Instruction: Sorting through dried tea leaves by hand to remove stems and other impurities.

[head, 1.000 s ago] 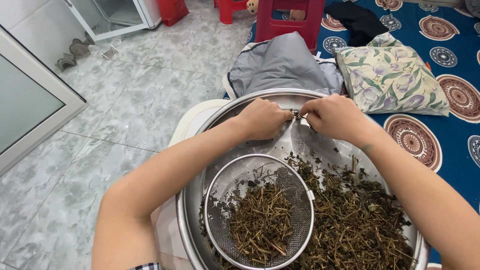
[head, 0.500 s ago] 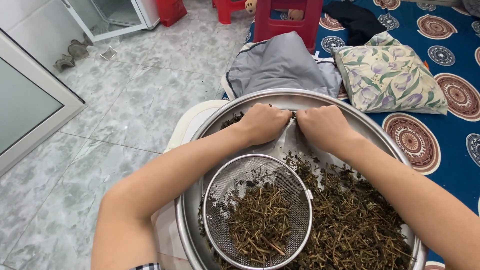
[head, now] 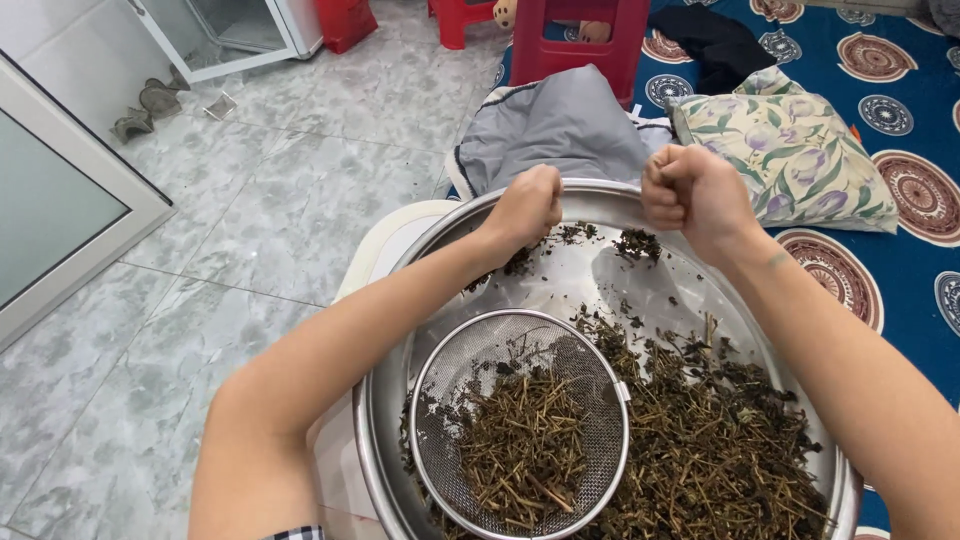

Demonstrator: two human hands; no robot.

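Dried herb stems [head: 700, 440] are heaped in a large steel basin [head: 600, 195] set on the tiled floor [head: 300, 210]; the bulk lies in the near right half. A round wire-mesh sieve [head: 520, 430] rests tilted inside the basin at near left, with a smaller pile of stems in it.

Both hands are held above the far rim, a gap between them. The left hand [head: 528, 208] is closed into a fist, as is the right hand [head: 690, 190]. Whether a stem is pinched in either fist cannot be told; nothing is seen spanning the gap.

Handling judgement: the stems appear light, dry and brittle, and are likely to snap or shed flakes if squeezed. Loose bunches are best pinched gently at mid-length. The sieve is best taken by its rim.
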